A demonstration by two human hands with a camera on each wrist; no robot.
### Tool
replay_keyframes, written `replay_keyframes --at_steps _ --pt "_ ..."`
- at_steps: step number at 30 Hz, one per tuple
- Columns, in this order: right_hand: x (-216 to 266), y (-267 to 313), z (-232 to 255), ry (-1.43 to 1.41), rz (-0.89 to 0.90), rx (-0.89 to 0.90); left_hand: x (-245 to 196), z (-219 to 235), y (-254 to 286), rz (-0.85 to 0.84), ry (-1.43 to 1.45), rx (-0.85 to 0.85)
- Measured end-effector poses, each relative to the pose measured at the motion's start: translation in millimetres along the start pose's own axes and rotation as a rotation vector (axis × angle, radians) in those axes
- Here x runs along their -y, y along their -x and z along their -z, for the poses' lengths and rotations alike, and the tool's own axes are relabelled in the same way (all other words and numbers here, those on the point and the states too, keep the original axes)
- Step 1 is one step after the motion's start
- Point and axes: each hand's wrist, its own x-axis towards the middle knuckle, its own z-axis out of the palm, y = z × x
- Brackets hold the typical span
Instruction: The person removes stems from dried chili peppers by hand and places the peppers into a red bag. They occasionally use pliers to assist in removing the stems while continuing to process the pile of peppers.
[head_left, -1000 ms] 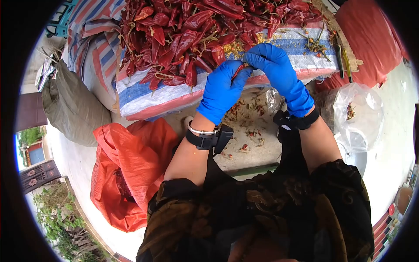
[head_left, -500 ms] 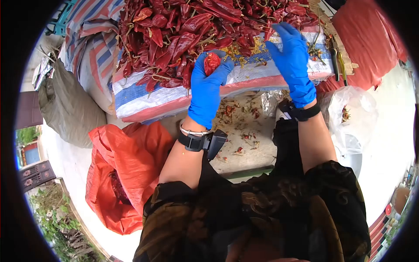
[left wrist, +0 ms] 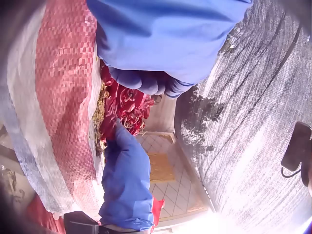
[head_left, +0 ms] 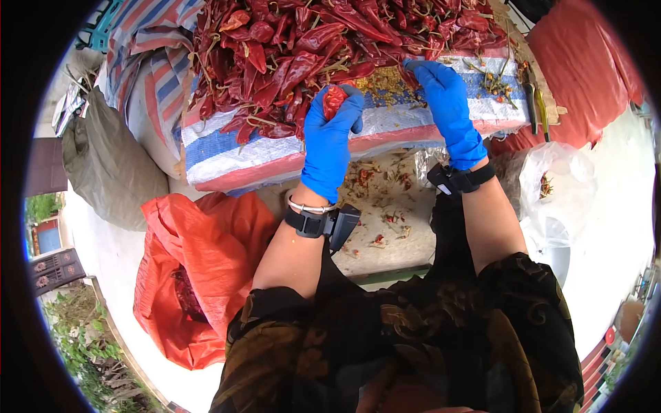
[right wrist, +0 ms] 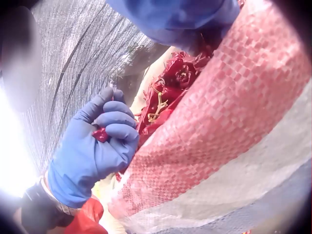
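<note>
Dried red chillies (head_left: 289,62) lie heaped on a striped woven sheet (head_left: 234,162) in the head view. The left hand (head_left: 329,144), in a blue glove, curls its fingers round a red chilli (head_left: 334,102) just over the front of the heap. To the right, the blue-gloved right hand (head_left: 447,110) has its fingertips at a red chilli (head_left: 409,77) beside the yellow seeds (head_left: 385,86). The right wrist view shows the left hand (right wrist: 92,151) with part of a chilli (right wrist: 101,135) in its curled fingers. In the left wrist view the right hand (left wrist: 126,180) reaches the heap's edge.
An open red sack (head_left: 200,255) stands at the left, with a grey-green sack (head_left: 113,165) behind it. A clear plastic bag (head_left: 558,186) is on the right, below a large red sack (head_left: 585,69). Green-handled snips (head_left: 541,110) lie on the sheet's right side.
The hands, together a second ago, have moved apart. The left hand keeps a chilli in its fingers; the right hand has since lowered slightly, its fingers closing at a chilli by the heap.
</note>
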Motion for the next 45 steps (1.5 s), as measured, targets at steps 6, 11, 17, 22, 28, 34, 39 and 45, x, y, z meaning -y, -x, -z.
replay_keyframes --at_steps 6,11,17,22,28,34,39,45 --pt "11 -3 8 -0.409 -0.301 0.013 0 1 -2 -0.014 0.026 0.019" --pt "9 -3 5 -0.466 -0.087 -0.069 1 -3 -1 -0.024 0.045 0.029" --pt "16 -6 14 0.489 0.409 0.094 5 -2 -3 -0.050 0.075 0.024" --pt "20 5 5 0.712 0.360 0.232 4 -4 -3 -0.052 0.073 0.010" --pt "29 9 -2 -0.082 0.104 0.055 6 0 -4 -0.079 0.074 0.074" --pt "46 23 -13 -0.580 -0.102 0.264 10 -5 -4 -0.116 0.131 0.084" --pt "29 28 -24 -0.405 0.122 0.218 8 -5 -2 -0.022 0.091 0.170" --pt "48 26 -14 -0.608 -0.109 0.342 9 -2 -3 0.038 -0.083 0.140"
